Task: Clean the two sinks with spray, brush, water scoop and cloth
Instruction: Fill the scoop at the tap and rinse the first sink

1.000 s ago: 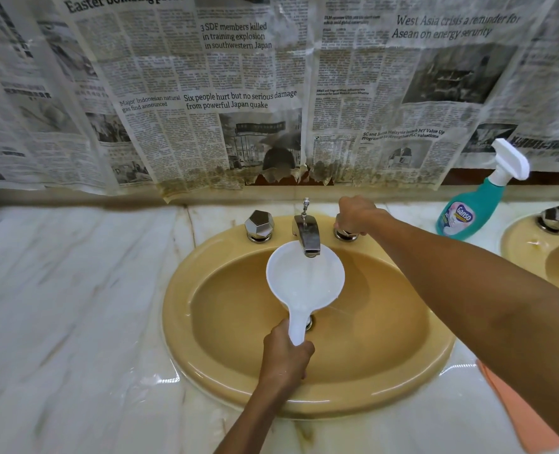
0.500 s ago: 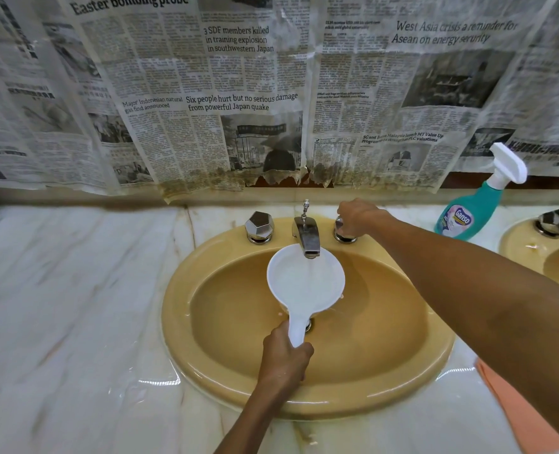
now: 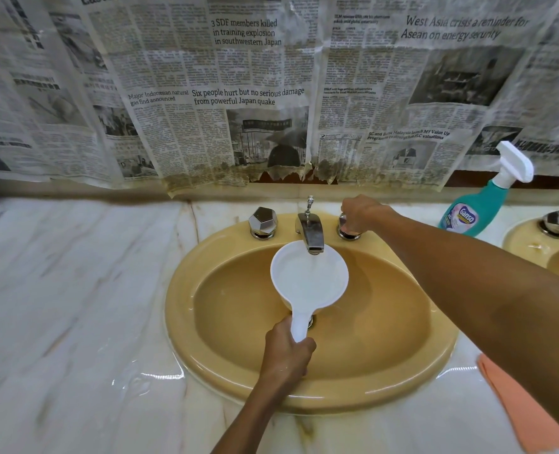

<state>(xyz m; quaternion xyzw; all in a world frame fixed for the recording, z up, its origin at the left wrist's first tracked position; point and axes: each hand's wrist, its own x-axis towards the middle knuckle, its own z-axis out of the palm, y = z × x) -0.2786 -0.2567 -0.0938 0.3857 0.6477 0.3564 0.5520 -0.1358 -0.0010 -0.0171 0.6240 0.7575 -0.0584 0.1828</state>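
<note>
Both busy: left hand (image 3: 286, 352) grips scoop (image 3: 309, 276) mid-basin; right hand (image 3: 358, 213) grips tap knob (image 3: 346, 229).

Marble counter (image 3: 75, 306): spray bottle (image 3: 474, 211), cloth (image 3: 520, 407)

The spray bottle (image 3: 474, 213) label reads "Ganso"; the newspaper (image 3: 248, 96) headlines include "Six people hurt but no serious damage from powerful Japan quake".

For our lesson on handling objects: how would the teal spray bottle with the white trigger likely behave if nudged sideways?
The teal spray bottle with the white trigger looks tall, narrow and already leaning, so it probably tips easily. It seems to be light plastic. The glossy marble counter looks wet, so it may slide.
</note>
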